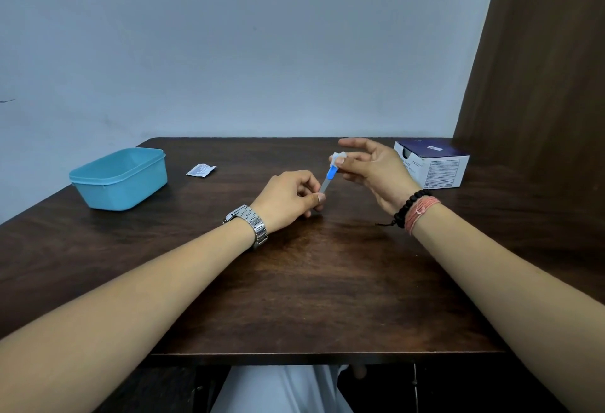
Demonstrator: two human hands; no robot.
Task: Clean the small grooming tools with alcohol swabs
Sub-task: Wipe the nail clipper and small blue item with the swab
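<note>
One grooming tool (328, 178), slim with a blue grip, is mid-wipe above the table (327, 281): the left hand (288, 198) pinches its lower end, the right hand (370, 167) pinches a white swab (337, 156) round its top. A torn sachet (201, 170) lies spent. Other tools (perhaps inside the teal tub (119, 178)) are hidden; the swab box (432, 164) print is unreadable.

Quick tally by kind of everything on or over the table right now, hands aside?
Blue-handled grooming tool, held by both hands: 1
White swab at the tool's tip: 1
Swab packet: 1
Teal tub: 1
Swab box: 1
Total: 5
</note>
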